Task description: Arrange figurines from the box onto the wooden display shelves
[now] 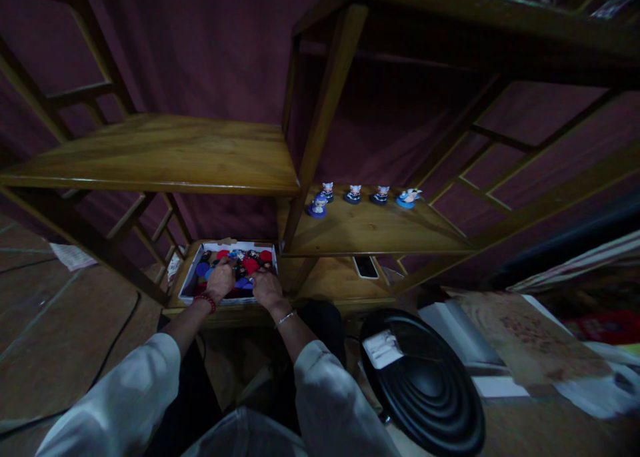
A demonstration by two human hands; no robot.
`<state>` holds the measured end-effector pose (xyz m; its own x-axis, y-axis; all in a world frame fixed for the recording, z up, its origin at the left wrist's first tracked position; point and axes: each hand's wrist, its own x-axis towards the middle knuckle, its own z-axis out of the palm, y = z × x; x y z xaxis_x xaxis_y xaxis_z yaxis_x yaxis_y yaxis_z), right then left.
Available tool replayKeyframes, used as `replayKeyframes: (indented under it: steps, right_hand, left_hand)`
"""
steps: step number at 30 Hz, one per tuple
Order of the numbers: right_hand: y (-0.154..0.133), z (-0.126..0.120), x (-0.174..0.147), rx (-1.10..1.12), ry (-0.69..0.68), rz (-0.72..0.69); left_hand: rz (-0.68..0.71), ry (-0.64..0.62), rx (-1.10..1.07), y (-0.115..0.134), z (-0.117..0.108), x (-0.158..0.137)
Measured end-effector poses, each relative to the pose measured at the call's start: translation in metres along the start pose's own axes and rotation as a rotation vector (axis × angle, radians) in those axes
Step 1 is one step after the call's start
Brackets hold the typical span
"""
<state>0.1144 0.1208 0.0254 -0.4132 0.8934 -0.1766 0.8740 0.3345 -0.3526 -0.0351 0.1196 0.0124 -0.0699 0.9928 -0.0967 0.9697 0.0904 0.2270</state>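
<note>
Both my hands reach into a shallow white box (187,280) on the low shelf, full of small figurines with red, blue, purple and black parts. My left hand (221,278), with a red bead bracelet at the wrist, is among the figurines at the box's middle. Over the right front part is my right hand (267,287), its fingers bent beside a red figurine base (251,265). The fingertips of both hands are too small and dark to make out. On the shelf above stand several figurines, among them a purple one (317,206) and a blue one (409,198).
A wooden shelf unit (190,151) surrounds the box, with an upright post (326,103) right of it. A phone (366,267) lies on the low shelf. Near my right knee is a black oval ridged object (425,383); papers and cardboard (520,330) lie farther right.
</note>
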Motion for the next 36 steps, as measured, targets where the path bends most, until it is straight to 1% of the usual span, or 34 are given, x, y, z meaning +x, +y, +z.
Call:
replayKeyframes:
  steps: [6, 11, 18, 26, 36]
  right_hand:
    - [0.001, 0.0, 0.0, 0.021, 0.005, -0.012]
    - [0.002, 0.001, 0.001, 0.039, 0.019, -0.015]
    - [0.001, 0.001, 0.001, 0.039, 0.02, -0.012]
    - [0.002, 0.004, 0.003, 0.031, 0.022, -0.013]
    - [0.004, 0.004, 0.003, 0.02, 0.033, -0.03]
  left_hand:
    - [0.013, 0.021, -0.004, 0.001, 0.008, 0.007]
    - [-0.009, 0.001, 0.05, 0.003, 0.009, 0.009]
    - [0.051, -0.011, 0.096, 0.007, 0.01, 0.013]
    - [0.006, -0.041, 0.213, 0.018, 0.001, 0.014]
    - [-0.011, -0.007, 0.252, 0.016, 0.008, 0.018]
